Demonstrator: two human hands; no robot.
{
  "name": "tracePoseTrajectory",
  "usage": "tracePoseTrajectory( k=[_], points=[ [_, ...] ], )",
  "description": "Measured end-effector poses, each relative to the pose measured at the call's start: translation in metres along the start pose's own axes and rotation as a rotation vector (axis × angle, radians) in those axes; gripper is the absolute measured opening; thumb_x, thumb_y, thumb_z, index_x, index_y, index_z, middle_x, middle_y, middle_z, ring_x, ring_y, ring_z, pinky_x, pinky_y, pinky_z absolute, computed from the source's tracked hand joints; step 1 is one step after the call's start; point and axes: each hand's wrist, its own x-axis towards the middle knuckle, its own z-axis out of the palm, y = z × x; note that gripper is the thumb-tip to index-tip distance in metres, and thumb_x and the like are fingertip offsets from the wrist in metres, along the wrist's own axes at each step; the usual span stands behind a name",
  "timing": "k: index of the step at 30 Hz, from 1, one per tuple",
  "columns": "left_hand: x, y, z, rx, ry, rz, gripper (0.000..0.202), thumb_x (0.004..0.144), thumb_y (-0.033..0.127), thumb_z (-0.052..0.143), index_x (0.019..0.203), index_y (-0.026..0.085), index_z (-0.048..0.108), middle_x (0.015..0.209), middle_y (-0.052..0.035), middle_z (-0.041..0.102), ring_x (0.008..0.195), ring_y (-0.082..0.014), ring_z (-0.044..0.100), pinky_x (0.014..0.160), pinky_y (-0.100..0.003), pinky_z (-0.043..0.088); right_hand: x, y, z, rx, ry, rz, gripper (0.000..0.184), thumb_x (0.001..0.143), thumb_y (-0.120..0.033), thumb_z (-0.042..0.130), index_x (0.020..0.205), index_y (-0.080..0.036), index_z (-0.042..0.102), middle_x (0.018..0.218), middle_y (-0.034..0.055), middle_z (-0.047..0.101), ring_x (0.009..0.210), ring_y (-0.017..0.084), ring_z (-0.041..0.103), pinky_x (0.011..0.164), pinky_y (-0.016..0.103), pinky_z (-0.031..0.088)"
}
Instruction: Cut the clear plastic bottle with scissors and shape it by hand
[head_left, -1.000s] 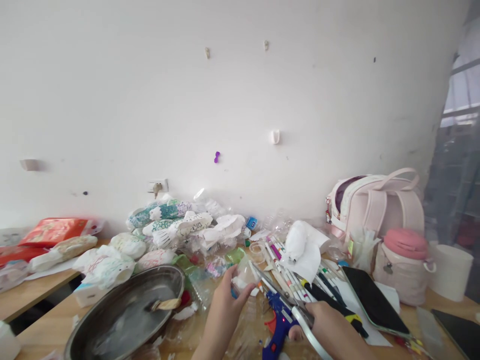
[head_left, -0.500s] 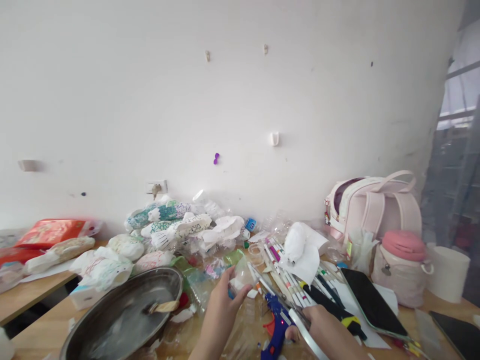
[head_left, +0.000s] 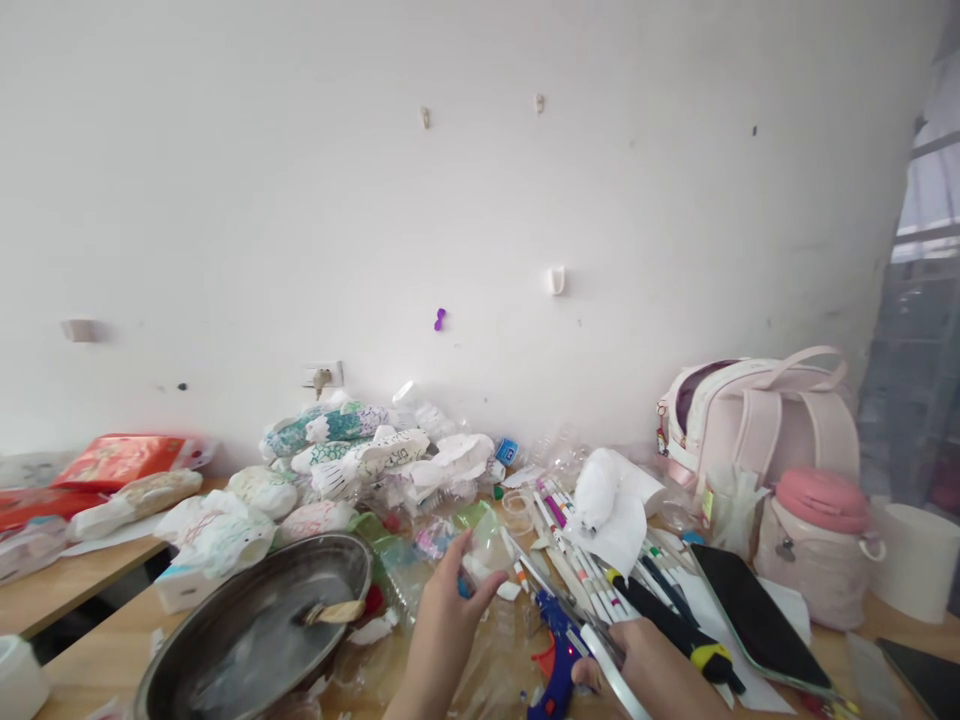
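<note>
Hands ~static vs prev frame; wall point(head_left: 337, 220) sits a touch further R in view, prob. head turn. R hand point(head_left: 637, 650) closed on scissors point(head_left: 611, 668), blades look parted; L hand point(head_left: 454, 598) thumb/fingers apart, clear plastic point(head_left: 487, 545) betw. them, can't tell if pinched. Risk: blade skids off slick plastic → nicks L hand; glue gun point(head_left: 559, 640) LED lit, prob. hot, right by R hand → burn if bumped

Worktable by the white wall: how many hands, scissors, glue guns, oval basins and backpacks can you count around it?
Hands: 2, the left hand and right hand
Scissors: 1 pair
Blue glue gun: 1
Oval metal basin: 1
Pale pink backpack: 1
Total: 6
</note>
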Motion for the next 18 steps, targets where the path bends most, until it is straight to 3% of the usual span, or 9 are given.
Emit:
tracePoseTrajectory(
  k=[7,10,14,18],
  points=[
    [0.002,-0.005,0.002,-0.004,0.024,0.053,0.06,0.071,0.04,0.063,0.123,0.01,0.056,0.124,-0.0181,0.065,0.114,-0.0287,0.061,0.095,-0.039,0.048,-0.005,-0.008,-0.012,-0.012,-0.027,-0.061,0.029,0.074,-0.044,0.064,0.081,-0.016,0.072,0.08,0.0109,0.075,0.078,0.028,0.069,0.062,0.027,0.045],
    [0.002,-0.008,0.001,0.015,0.053,0.094,0.06,0.07,0.038,0.064,0.122,0.009,0.058,0.124,-0.0188,0.065,0.116,-0.0299,0.06,0.097,-0.04,0.048,-0.003,-0.005,-0.008,-0.025,-0.011,-0.103,0.025,0.076,-0.039,0.061,0.083,-0.017,0.072,0.081,0.0099,0.075,0.08,0.027,0.068,0.066,0.026,0.047],
    [0.0,-0.01,0.002,0.056,0.079,0.19,0.059,0.071,0.035,0.066,0.127,0.018,0.055,0.125,-0.0123,0.065,0.116,-0.0268,0.06,0.096,-0.04,0.048,0.001,-0.004,0.0,-0.049,-0.031,-0.07,0.024,0.076,-0.028,0.054,0.09,-0.02,0.072,0.088,0.0084,0.075,0.085,0.026,0.068,0.07,0.026,0.048],
    [-0.002,-0.013,0.002,0.137,0.094,0.271,0.056,0.076,0.032,0.065,0.128,0.016,0.054,0.126,-0.0145,0.064,0.116,-0.0267,0.06,0.095,-0.038,0.049,0.001,-0.005,0.001,-0.081,-0.026,-0.059,0.027,0.071,-0.021,0.053,0.091,-0.019,0.072,0.085,0.0091,0.075,0.081,0.027,0.069,0.064,0.026,0.048]
  ],
)
